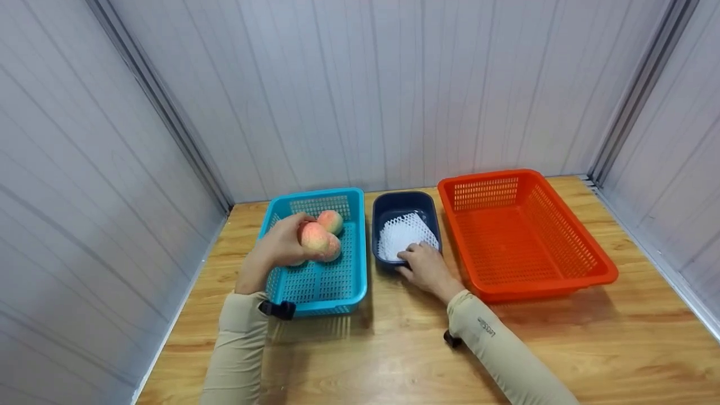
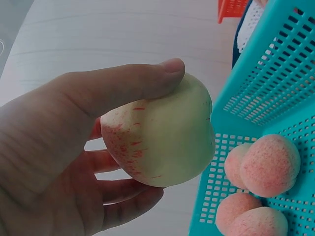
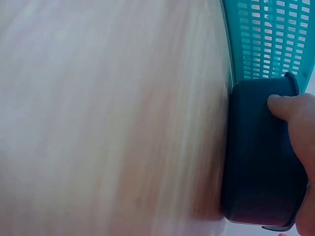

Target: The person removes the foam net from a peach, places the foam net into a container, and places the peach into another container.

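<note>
My left hand (image 1: 284,241) grips a peach (image 2: 182,142), pale green with red flecks, above the turquoise basket (image 1: 354,281). Its thumb lies along the top of the fruit in the left wrist view, with the fingers behind and below. Several pink peaches (image 2: 270,164) lie in that basket. My right hand (image 1: 430,270) reaches over the near rim of a small navy bin (image 1: 394,201). Its fingers touch white foam net sleeves (image 1: 405,233) there. The thumb rests against the bin's outer wall (image 3: 261,147) in the right wrist view; the other fingertips are hidden there.
A large orange-red basket (image 1: 506,242) stands to the right of the navy bin. The containers sit on a wood-grain table (image 1: 394,349). Pale panel walls (image 1: 349,95) rise behind the table and on both sides.
</note>
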### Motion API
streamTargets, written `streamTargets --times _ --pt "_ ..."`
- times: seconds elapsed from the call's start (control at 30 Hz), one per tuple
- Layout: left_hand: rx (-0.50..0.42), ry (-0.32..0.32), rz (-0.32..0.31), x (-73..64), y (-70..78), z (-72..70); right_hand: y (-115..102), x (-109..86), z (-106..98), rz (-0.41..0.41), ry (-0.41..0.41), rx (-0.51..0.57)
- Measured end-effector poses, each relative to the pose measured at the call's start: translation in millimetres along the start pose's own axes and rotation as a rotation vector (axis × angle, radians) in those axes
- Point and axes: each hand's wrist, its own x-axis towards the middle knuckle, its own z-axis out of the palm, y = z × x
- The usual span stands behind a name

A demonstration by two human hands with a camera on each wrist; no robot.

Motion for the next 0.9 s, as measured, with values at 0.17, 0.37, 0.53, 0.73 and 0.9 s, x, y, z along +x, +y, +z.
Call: streamTargets --times 0.17,0.37,0.53,0.73,0.9 --pt "-0.019 -0.027 -0.013 12.7 -4.3 -11.1 2 0.3 -3 0.001 0.003 -0.002" --pt "-0.009 -0.073 -0.083 31.1 -19.5 -19.0 0 -0.4 0 0.003 -0.006 -0.016" --pt "0.031 -0.116 -0.146 43.8 -40.4 -18.1 -4 -1.9 3 -0.004 0.002 -0.015" --pt "0.044 -0.13 -0.212 58.5 -62.6 -12.7 -4 -0.7 5 -0.008 0.025 -0.01" --pt "0.029 -0.115 -0.23 69.0 -72.0 -9.0 -1 0.0 3 0.019 0.024 -0.024"
